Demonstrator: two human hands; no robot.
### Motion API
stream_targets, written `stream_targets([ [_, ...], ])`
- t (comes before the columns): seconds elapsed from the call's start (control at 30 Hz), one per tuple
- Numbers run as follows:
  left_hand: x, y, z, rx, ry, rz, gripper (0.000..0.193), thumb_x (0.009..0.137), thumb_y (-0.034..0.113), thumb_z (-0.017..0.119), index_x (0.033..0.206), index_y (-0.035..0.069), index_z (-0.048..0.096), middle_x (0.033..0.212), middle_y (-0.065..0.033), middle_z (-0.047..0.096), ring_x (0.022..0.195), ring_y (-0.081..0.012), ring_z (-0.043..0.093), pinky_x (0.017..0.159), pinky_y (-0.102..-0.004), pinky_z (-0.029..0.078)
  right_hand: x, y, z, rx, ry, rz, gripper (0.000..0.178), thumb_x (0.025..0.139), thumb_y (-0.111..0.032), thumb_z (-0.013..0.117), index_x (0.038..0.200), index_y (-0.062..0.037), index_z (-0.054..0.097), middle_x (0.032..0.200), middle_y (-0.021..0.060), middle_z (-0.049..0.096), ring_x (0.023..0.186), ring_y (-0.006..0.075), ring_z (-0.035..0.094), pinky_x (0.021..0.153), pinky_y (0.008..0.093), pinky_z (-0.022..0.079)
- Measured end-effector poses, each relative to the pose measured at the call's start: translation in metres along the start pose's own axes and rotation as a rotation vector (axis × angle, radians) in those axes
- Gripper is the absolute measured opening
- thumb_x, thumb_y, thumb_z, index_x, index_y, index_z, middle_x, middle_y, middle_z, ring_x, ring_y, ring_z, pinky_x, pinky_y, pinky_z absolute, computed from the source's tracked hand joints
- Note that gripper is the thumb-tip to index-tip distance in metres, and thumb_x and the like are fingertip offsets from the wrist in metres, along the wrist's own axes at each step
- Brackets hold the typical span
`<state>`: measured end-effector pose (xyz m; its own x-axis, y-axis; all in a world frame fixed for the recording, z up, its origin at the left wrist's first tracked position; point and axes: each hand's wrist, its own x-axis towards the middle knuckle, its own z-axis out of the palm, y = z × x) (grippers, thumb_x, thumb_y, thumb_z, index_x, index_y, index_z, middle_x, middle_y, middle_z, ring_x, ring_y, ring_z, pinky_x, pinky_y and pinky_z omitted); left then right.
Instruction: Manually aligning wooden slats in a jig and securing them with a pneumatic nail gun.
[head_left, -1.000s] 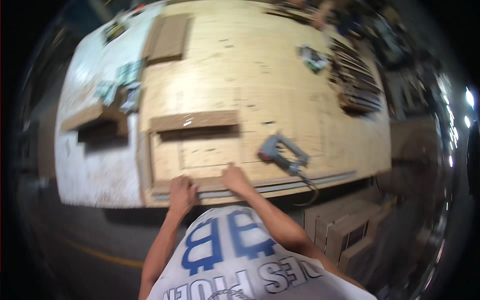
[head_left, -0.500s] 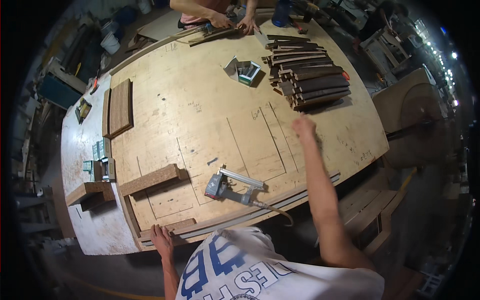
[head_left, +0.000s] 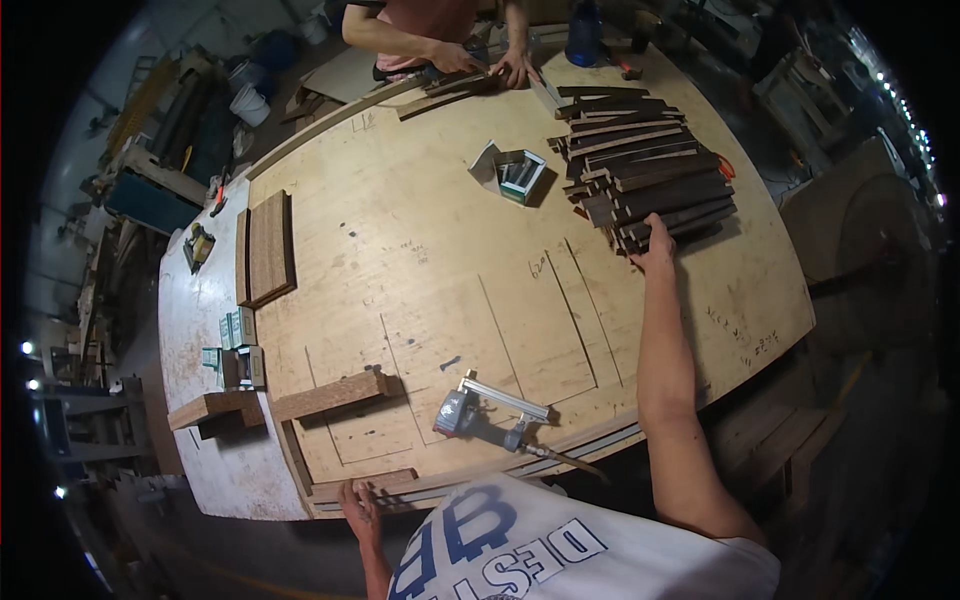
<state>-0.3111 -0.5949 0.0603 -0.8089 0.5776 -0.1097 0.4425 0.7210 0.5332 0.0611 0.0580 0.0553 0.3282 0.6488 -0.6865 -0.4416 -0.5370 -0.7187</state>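
At the near end of a pile of dark wooden strips (head_left: 660,165), my right hand (head_left: 657,245) has its thumb on top and its fingers low, closed on the end of a strip. My left hand (head_left: 360,508) rests with fingers apart on a short wooden strip (head_left: 385,482) along the table's near edge. Between my arms, a grey nail gun (head_left: 485,420) lies on its side with its hose running off the near edge. A single small dark piece (head_left: 450,363) lies just beyond the nail gun.
Boards stand on edge at the left: a long one (head_left: 335,395) and an angled pair (head_left: 215,405). Stacked brown boards (head_left: 268,245) lie farther back. An open box of fasteners (head_left: 520,177) sits mid-table. Across the table, a co-worker's hands (head_left: 510,68) handle dark strips.
My right hand has reached forward from the bare tabletop onto the near end of the strip pile and closed there. My left hand stays at the near edge. The whole view has shifted slightly.
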Motion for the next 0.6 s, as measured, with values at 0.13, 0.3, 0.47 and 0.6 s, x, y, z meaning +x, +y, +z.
stream_targets([
  [0.13, 0.002, 0.001, -0.002, 0.025, 0.016, -0.013, 0.045, 0.108, 0.028, 0.052, 0.131, -0.010, 0.056, 0.132, -0.0302, 0.053, 0.114, -0.0420, 0.058, 0.098, -0.0453, 0.047, 0.004, -0.001, 0.007, 0.017, 0.004, 0.055, 0.079, 0.079, -0.023, 0.074, 0.145, 0.0017, 0.039, 0.141, 0.0222, 0.046, 0.125, 0.0391, 0.049, 0.103, 0.0611, 0.045],
  [0.3, 0.003, -0.003, -0.001, 0.084, 0.062, 0.077, 0.043, 0.106, 0.024, 0.055, 0.131, -0.010, 0.056, 0.128, -0.0310, 0.056, 0.118, -0.0457, 0.057, 0.102, -0.0464, 0.045, 0.007, 0.006, 0.004, -0.065, 0.049, -0.060, 0.075, 0.083, -0.025, 0.075, 0.143, 0.0021, 0.041, 0.142, 0.0229, 0.046, 0.125, 0.0395, 0.051, 0.101, 0.0612, 0.048],
  [0.47, -0.003, -0.009, -0.001, 0.047, 0.065, 0.043, 0.042, 0.106, 0.024, 0.055, 0.130, -0.010, 0.056, 0.128, -0.0312, 0.057, 0.119, -0.0463, 0.056, 0.104, -0.0471, 0.043, 0.037, 0.030, -0.028, -0.116, 0.115, -0.099, 0.063, 0.088, -0.024, 0.074, 0.136, 0.0053, 0.045, 0.139, 0.0211, 0.048, 0.113, 0.0375, 0.061, 0.093, 0.0563, 0.055],
  [0.6, -0.008, -0.006, -0.005, -0.023, 0.056, -0.025, 0.041, 0.106, 0.023, 0.055, 0.130, -0.010, 0.055, 0.125, -0.0309, 0.058, 0.115, -0.0457, 0.057, 0.102, -0.0471, 0.044, 0.053, 0.070, -0.093, 0.209, -0.091, -0.096, 0.028, 0.090, -0.012, 0.068, 0.109, 0.0032, 0.053, 0.098, 0.0130, 0.063, 0.070, 0.0220, 0.062, 0.060, 0.0368, 0.053],
])
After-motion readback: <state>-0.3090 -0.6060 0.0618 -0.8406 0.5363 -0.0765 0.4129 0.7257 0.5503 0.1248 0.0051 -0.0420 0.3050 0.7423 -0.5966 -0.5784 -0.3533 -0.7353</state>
